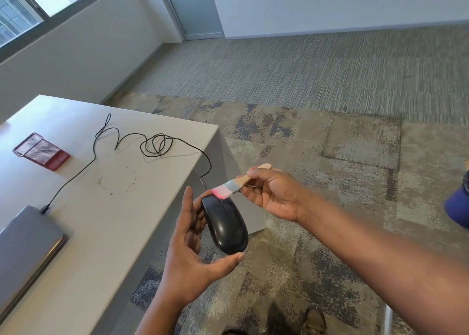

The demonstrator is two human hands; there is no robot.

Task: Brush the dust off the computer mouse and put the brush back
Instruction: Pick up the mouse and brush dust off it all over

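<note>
Mouse (225, 225) cradled left; brush (234, 186) pinched right, seemingly touching

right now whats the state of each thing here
mouse: off the table, held in the left hand, cable plugged into the laptop
brush: held in the right hand, pink bristles touching the mouse's front
cable: loosely looped on the table
laptop: shut, on the table
red mesh holder: lying on its side

I see my left hand (193, 243) cradling the mouse (224, 224) off the table (121, 207); my right hand (274, 195) presses the brush (232, 187) bristles onto its front.
</note>
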